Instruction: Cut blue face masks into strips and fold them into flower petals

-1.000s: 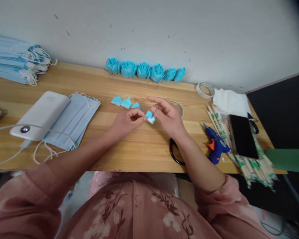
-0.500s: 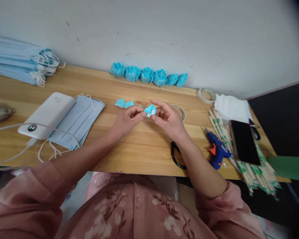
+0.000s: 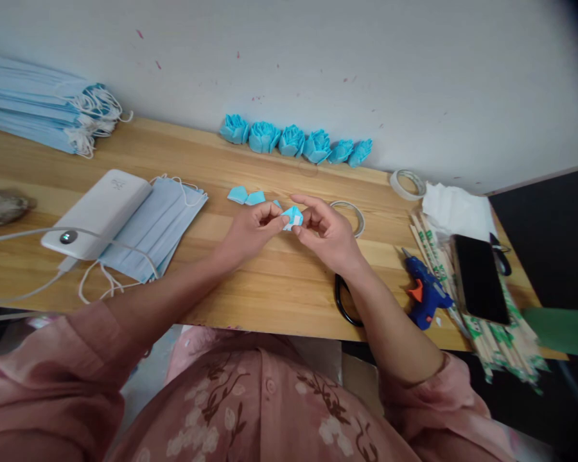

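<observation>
A small folded blue piece (image 3: 292, 219) with a white patch is pinched between my left hand (image 3: 251, 230) and my right hand (image 3: 326, 232), just above the wooden desk (image 3: 270, 282). Both hands have their fingertips closed on it. Behind the hands lie a few loose blue folded pieces (image 3: 248, 196). A row of several finished blue flowers (image 3: 296, 142) stands against the wall.
A white power bank (image 3: 97, 213) lies on blue face masks (image 3: 158, 228) at left, a mask stack (image 3: 43, 112) far left. At right are tape rolls (image 3: 349, 212), black scissors (image 3: 345, 301), a blue glue gun (image 3: 428, 293), wrapped chopsticks (image 3: 491, 327), a phone (image 3: 479, 277) and white tissue (image 3: 455, 208).
My right index finger has curled in, and both hands have drawn closer together on the blue piece. The view has shifted slightly.
</observation>
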`<action>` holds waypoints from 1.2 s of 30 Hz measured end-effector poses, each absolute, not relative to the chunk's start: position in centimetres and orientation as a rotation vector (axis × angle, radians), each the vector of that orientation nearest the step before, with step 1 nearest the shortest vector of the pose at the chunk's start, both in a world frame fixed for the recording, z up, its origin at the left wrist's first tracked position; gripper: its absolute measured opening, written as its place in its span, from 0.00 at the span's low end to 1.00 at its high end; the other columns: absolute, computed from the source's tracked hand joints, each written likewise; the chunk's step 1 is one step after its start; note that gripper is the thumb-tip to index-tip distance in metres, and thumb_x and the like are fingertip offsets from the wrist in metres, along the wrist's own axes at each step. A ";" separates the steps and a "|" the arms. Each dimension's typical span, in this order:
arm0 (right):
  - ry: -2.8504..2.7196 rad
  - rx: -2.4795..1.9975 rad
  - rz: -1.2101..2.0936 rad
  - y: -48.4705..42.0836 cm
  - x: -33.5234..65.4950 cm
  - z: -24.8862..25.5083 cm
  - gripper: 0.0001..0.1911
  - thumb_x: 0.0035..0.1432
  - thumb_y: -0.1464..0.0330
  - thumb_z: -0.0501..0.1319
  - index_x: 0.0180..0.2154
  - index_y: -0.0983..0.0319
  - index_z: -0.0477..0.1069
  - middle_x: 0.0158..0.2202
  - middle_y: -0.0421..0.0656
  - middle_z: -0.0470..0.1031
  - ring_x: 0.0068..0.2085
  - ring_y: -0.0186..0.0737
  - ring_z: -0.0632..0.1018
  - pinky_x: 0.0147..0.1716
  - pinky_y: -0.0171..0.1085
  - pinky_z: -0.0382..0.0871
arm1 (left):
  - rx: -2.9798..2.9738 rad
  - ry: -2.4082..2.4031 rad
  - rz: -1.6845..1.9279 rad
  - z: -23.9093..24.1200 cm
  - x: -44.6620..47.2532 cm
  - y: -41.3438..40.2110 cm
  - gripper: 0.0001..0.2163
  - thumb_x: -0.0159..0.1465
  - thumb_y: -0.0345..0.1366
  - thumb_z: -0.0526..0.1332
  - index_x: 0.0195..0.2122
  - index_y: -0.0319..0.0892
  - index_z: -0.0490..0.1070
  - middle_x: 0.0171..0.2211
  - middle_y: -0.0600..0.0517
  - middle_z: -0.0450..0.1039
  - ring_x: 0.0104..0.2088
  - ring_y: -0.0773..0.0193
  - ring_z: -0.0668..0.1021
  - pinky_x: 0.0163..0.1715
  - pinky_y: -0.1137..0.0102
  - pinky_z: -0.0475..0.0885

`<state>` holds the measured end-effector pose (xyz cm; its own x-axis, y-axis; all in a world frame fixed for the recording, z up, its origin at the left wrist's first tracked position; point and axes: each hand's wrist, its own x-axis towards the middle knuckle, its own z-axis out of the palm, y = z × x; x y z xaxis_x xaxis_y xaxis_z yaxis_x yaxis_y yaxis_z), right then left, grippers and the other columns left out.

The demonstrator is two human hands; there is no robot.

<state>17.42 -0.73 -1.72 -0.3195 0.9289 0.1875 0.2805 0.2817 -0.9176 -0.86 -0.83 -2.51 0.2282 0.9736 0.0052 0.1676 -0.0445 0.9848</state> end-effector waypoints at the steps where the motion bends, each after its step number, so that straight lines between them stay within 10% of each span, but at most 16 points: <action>1: -1.772 -1.097 1.046 -0.7 17.4 -1.8 0.24 0.56 0.68 0.65 0.56 0.56 0.72 0.29 0.34 0.69 0.30 0.32 0.69 0.34 0.35 0.68 | 1.450 1.143 0.968 -2.5 -0.9 -0.8 0.11 0.62 0.44 0.60 0.28 0.43 0.66 0.27 0.55 0.67 0.30 0.66 0.68 0.34 0.69 0.64; 36: -1.665 -1.123 1.041 -0.6 17.9 -2.1 0.20 0.62 0.60 0.64 0.55 0.55 0.74 0.31 0.37 0.75 0.31 0.34 0.74 0.34 0.37 0.69 | 1.559 1.093 0.862 -2.2 -0.7 -1.0 0.11 0.58 0.43 0.59 0.24 0.43 0.62 0.22 0.57 0.58 0.25 0.69 0.60 0.26 0.70 0.55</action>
<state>17.89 -0.58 -2.09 -0.2340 0.9529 0.1929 0.2439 0.2496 -0.9371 -0.70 -0.99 -2.20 0.3359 0.9419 0.0064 0.2259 -0.0871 0.9703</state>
